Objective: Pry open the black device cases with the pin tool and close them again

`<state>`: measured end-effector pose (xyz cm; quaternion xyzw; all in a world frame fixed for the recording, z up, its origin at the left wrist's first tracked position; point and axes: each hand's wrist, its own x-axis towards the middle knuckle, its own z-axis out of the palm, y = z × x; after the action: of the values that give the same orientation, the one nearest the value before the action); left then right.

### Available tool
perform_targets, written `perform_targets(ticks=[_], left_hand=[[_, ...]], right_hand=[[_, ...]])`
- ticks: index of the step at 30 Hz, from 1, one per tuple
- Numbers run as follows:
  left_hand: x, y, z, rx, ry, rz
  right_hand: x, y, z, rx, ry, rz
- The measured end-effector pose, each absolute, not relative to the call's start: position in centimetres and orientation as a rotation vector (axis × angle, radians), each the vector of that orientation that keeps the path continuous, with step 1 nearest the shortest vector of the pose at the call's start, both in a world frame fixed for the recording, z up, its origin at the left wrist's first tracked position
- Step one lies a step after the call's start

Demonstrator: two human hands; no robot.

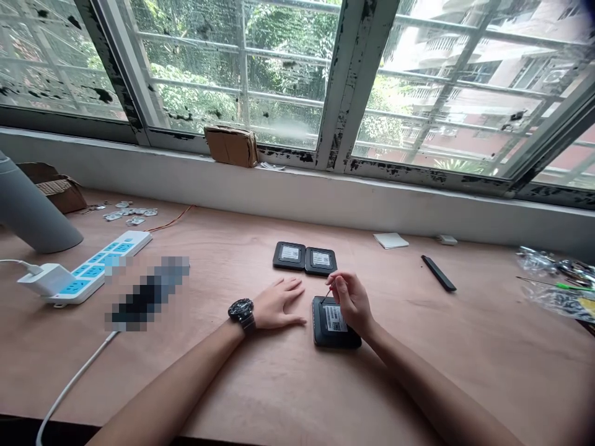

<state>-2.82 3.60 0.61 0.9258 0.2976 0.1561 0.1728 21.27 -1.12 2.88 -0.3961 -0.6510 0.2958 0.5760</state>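
Because left hand (276, 306) lies spread beside, not bracing, black labelled device (333, 323), right hand (352, 301), pinching thin-shafted tool (326, 295), could slip.

FREE: table (400, 285) between right forearm (427, 384) and black bar (438, 273) | OBSTACLES AHEAD: two black cases (289, 254) | OBSTACLES LEFT: power strip (100, 266), white cable (77, 378) | NARROW: gap, left hand (277, 305) to nearer black case (328, 337)

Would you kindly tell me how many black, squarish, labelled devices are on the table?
3. The near device is partly hidden behind the right hand; farther back, the far left device and far right device lie side by side. No others show.
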Motion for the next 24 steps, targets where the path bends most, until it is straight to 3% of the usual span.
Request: perform_targets(ticks=[11, 19, 24], left_hand=[[-2.7, 3.5, 0.9, 2.617, 0.848, 0.451], [-2.5, 3.4, 1.2, 2.632, 0.835, 0.452], [-2.7, 3.7, 0.7, 2.621, 0.859, 0.427]], right_hand=[[21.3, -1.2, 3.3, -0.985, -1.610, 0.683], [21.8, -0.8, 4.6, -0.886, -1.556, 1.088], [25.3, -0.7, 6.3, -0.971, -1.521, 0.802]])
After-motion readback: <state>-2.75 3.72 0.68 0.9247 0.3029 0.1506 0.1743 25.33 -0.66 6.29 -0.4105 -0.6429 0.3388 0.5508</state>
